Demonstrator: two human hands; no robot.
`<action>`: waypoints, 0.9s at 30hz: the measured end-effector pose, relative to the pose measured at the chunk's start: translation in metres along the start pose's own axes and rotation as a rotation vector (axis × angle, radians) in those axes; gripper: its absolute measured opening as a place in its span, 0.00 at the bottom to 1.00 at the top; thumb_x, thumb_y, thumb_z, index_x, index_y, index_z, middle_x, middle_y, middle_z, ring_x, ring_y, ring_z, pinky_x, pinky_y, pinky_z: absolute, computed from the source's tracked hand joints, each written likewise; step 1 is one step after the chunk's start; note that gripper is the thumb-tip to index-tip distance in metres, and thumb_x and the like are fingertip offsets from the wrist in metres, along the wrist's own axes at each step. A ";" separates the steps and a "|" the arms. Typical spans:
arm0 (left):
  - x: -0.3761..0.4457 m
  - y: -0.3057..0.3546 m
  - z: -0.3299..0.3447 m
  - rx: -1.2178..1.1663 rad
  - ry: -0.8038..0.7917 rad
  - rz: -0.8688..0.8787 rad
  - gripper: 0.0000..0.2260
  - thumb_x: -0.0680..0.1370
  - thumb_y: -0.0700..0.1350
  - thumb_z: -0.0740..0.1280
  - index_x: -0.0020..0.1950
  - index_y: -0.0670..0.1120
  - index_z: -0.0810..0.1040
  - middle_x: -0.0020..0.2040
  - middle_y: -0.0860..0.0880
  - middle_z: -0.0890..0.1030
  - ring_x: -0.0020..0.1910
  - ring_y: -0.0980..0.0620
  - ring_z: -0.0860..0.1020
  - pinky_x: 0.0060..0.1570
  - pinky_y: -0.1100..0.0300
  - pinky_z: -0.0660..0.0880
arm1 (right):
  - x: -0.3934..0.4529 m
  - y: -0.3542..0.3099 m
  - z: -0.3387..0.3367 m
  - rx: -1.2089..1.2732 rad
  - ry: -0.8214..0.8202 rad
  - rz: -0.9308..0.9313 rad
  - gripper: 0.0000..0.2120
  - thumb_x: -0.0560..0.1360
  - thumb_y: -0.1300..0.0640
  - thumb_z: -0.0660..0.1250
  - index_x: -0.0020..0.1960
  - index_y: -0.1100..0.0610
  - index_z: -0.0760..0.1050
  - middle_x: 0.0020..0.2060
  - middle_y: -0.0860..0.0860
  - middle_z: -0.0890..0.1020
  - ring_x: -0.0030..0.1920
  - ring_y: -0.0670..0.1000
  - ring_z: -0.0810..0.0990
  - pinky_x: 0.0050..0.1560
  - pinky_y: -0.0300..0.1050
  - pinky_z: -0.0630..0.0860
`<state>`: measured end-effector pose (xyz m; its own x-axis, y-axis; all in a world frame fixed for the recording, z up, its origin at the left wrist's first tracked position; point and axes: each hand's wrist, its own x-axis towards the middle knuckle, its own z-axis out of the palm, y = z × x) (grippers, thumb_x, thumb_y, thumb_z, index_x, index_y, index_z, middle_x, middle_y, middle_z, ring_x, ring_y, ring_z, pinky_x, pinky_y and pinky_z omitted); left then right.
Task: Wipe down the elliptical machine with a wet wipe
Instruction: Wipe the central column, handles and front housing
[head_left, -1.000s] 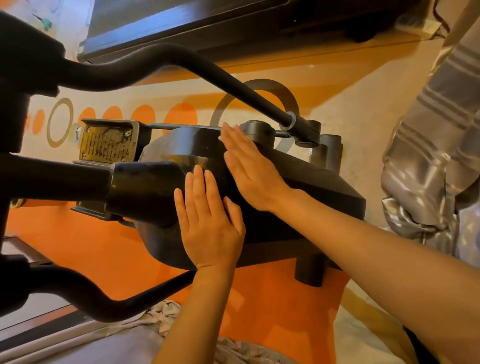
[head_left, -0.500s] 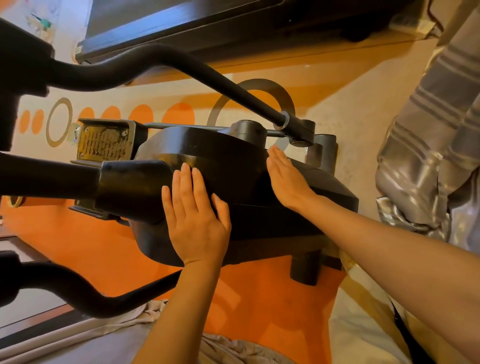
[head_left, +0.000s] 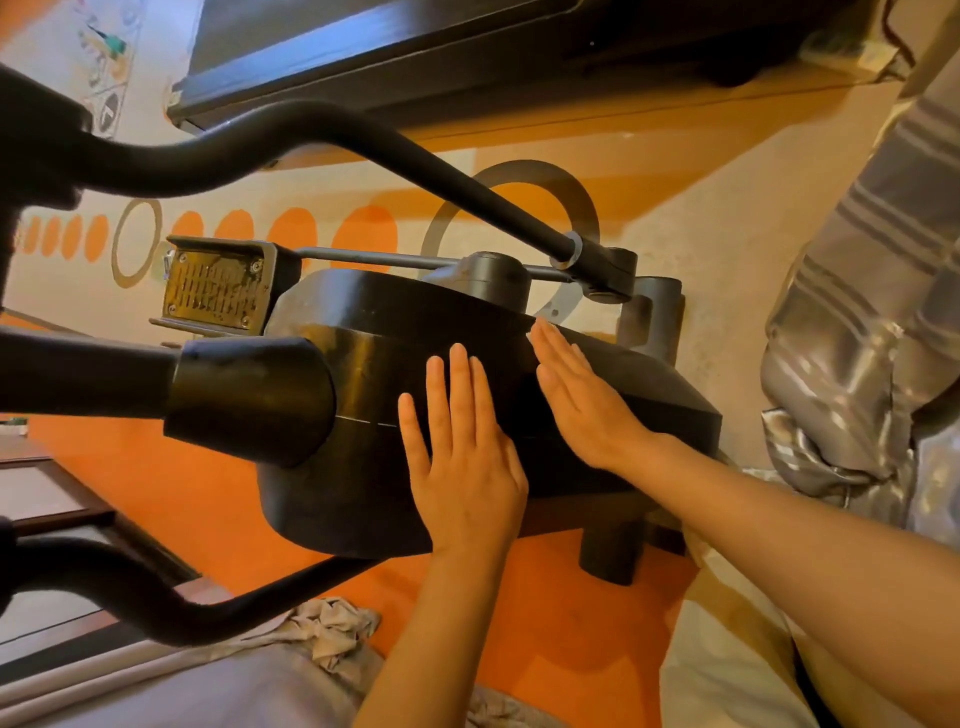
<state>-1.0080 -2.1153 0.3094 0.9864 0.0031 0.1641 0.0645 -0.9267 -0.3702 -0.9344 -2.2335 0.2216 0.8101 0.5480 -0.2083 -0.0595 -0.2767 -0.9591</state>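
Black moulded plastic fills the middle of our view: the drive housing (head_left: 467, 364) of the elliptical machine, with its crank arm (head_left: 467, 187) sweeping over the top and a ribbed pedal (head_left: 213, 288) at its left end. We have both hands flat on this cover, fingers straight and together, curled round nothing. Our left hand (head_left: 462, 467) presses the near face, and our right hand (head_left: 582, 395) lies just beside it toward the top edge. Whether a wet wipe sits under either palm we cannot tell; none shows past the fingers. A crumpled cloth (head_left: 332, 629) lies below on the orange floor (head_left: 571, 623), well apart from the hands. We judge the housing rigid and heavy, fixed to its frame, so it should take firm pressure without shifting; its smooth skin may turn slick once wet. It needs no grasp, only a flat palm spread over the wipe, kept wary of the crank joint (head_left: 597, 267).
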 end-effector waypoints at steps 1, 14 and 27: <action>0.000 0.000 0.003 0.026 0.004 0.003 0.27 0.81 0.47 0.54 0.80 0.41 0.59 0.80 0.43 0.57 0.80 0.44 0.52 0.78 0.45 0.43 | 0.008 0.003 -0.003 0.005 -0.002 0.031 0.24 0.85 0.52 0.43 0.79 0.53 0.41 0.78 0.45 0.41 0.75 0.38 0.38 0.78 0.44 0.40; -0.001 -0.003 0.014 0.155 0.040 0.043 0.26 0.84 0.51 0.51 0.80 0.43 0.58 0.80 0.44 0.57 0.79 0.43 0.52 0.77 0.44 0.45 | 0.021 -0.023 0.006 0.180 0.137 0.051 0.23 0.85 0.53 0.45 0.79 0.56 0.49 0.79 0.48 0.49 0.77 0.40 0.44 0.77 0.40 0.44; -0.003 -0.004 0.012 0.137 0.009 0.111 0.26 0.82 0.52 0.54 0.79 0.44 0.62 0.80 0.45 0.59 0.80 0.43 0.53 0.77 0.42 0.42 | 0.008 0.050 -0.006 0.221 0.108 0.235 0.23 0.86 0.52 0.44 0.79 0.52 0.48 0.79 0.44 0.49 0.77 0.39 0.46 0.78 0.43 0.44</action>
<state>-1.0095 -2.1071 0.2991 0.9872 -0.1009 0.1234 -0.0246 -0.8612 -0.5076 -0.9269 -2.2477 0.1729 0.8157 0.3998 -0.4181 -0.3671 -0.2007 -0.9083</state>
